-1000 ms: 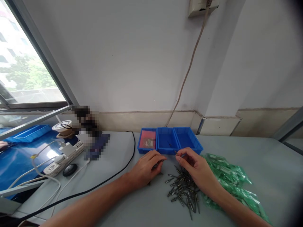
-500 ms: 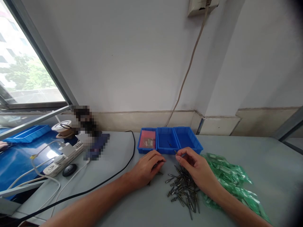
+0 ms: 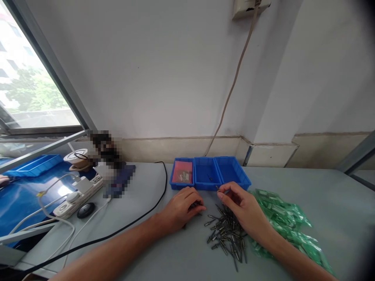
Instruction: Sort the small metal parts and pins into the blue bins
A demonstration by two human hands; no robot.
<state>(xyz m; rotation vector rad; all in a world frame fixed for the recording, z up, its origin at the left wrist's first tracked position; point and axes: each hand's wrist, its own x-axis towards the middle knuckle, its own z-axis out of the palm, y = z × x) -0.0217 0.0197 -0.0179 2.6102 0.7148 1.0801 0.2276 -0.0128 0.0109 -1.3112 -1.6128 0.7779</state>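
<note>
So we had our right hand [image 3: 238, 201] near the front edge of the blue tray [image 3: 205, 187], thumb and forefinger pinched almost shut on one small rivet [image 3: 217, 188]. The loose rivet pile [image 3: 225, 234] lay just below, on the table [image 3: 175, 259]. Our left hand [image 3: 182, 207] was curled low, dark metal bits [image 3: 200, 214] poking out, but we couldn't tell if it actually gripped any. Our worry: that pinch was fingertips only, so a slight roll could've dropped the rivet. A careless wrist nudge could've scattered loose ones toward the green bags [image 3: 281, 212], too.
</note>
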